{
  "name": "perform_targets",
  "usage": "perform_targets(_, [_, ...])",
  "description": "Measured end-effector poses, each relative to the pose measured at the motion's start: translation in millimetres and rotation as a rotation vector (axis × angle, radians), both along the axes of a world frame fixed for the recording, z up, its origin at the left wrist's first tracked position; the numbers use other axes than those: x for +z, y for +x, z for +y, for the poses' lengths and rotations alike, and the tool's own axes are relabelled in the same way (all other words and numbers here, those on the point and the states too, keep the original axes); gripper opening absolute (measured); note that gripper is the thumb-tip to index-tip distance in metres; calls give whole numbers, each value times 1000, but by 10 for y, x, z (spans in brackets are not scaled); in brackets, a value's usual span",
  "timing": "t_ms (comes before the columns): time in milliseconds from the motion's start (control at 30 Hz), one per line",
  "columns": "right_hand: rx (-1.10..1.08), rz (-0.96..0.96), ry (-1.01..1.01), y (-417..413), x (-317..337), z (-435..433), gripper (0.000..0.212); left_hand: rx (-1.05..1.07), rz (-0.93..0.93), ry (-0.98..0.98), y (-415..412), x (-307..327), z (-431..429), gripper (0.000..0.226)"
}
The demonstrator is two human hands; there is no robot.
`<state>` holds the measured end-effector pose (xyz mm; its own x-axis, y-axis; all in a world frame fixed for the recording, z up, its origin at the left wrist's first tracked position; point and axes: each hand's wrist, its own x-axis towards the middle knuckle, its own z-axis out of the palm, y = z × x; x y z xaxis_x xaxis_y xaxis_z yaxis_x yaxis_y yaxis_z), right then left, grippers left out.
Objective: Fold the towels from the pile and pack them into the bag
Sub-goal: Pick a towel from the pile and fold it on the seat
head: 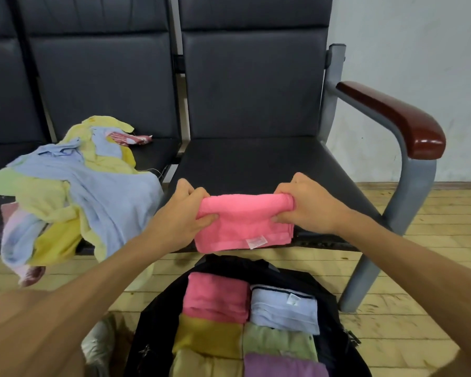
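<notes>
Both hands are on the pink towel point(242, 227), folded and held up just above the front edge of the dark chair seat point(256, 164). The left hand point(184, 213) pinches its left end, thumb on the near face, and the right hand point(309, 206) is clenched round the right end. On the neighbouring seat the pile of towels point(74, 186) sprawls in blue, yellow and green, spilling over the front. Down on the wooden floor point(433, 240) the black bag point(152, 317) lies open below the hands, with folded towels side by side inside: a second pink towel point(215, 295), a light blue towel point(283, 311), a mustard towel point(210, 336), a green towel point(278, 341) and a purple towel point(283, 367)

Terry pink towel point(242, 221); glossy, seemingly wooden armrest point(397, 118).
</notes>
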<state>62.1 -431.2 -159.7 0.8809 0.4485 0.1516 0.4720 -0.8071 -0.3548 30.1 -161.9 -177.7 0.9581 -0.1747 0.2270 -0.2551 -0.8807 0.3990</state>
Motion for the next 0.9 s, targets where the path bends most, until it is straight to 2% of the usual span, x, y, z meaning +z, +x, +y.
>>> perform_targets(100, [43,75,81,-21,85,-5,30,-43,26,-105,-8,36,31,15])
perform_targets(167, [9,181,203,-63,177,-2,29,-41,89,-225,-33,96,49,14])
perform_targets(367, [-43,516,563,-177,196,109,26,27,265,-738,-122,256,135,26])
perform_targets(467, [-71,647,658,-229,144,221,32,126,359,-973,-138,265,149,30])
perform_targets(567, [-130,698,727,-300,92,292,42,218,533,-1191,-236,250,149,34])
perform_targets(700, [-264,807,902,-492,-51,341,40,187,709,-1179,-461,166,186,40])
perform_targets(800, [-360,879,972,-646,-174,337,42,-3,809,-1039,-613,77,269,34])
perform_targets(900, [-359,1015,1002,-781,-301,338,30,-64,835,-890,-739,-117,342,26])
